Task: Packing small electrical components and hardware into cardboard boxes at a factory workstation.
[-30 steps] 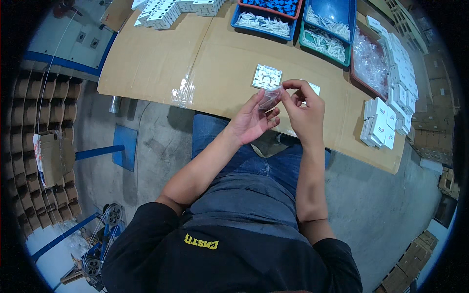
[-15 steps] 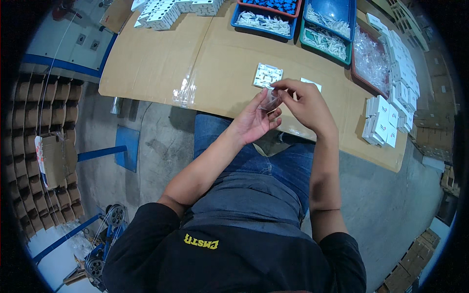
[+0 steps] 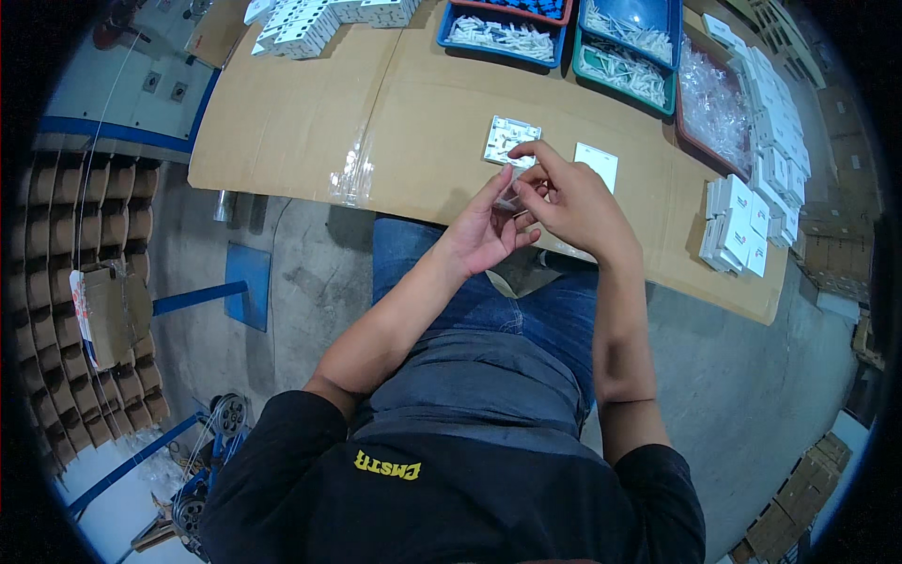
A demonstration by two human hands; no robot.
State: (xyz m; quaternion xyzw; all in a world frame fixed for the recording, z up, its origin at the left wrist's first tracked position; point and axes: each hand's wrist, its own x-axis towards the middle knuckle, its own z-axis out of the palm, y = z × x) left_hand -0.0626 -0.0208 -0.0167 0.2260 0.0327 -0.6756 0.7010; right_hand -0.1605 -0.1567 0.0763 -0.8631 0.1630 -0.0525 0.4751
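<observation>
Over the table's front edge, my left hand [image 3: 477, 237] has its palm turned up, fingers curled round a small clear plastic bag [image 3: 509, 198]. My right hand [image 3: 581, 209] reaches over the bag from the right, thumb and fingers bent at its top. Fingers cover much of the bag, so its contents cannot be made out. Just beyond my hands lies a square white plastic frame [image 3: 513, 133] with cut-outs in it. A flat white plate [image 3: 598, 164] rests to its right, partly behind my right hand.
Cardboard covers the table [image 3: 291, 122]. At the back stand a blue bin [image 3: 498, 61] and a green bin [image 3: 622, 97] of white plugs, plus a reddish bin [image 3: 705, 162] of clear bags. White plates [image 3: 735, 230] are stacked at right, more white pieces [image 3: 305, 33] at far left.
My right hand has shifted slightly down and left, with its fingers now lower over the bag. More of the flat white plate shows behind it. My left hand stays nearly in place.
</observation>
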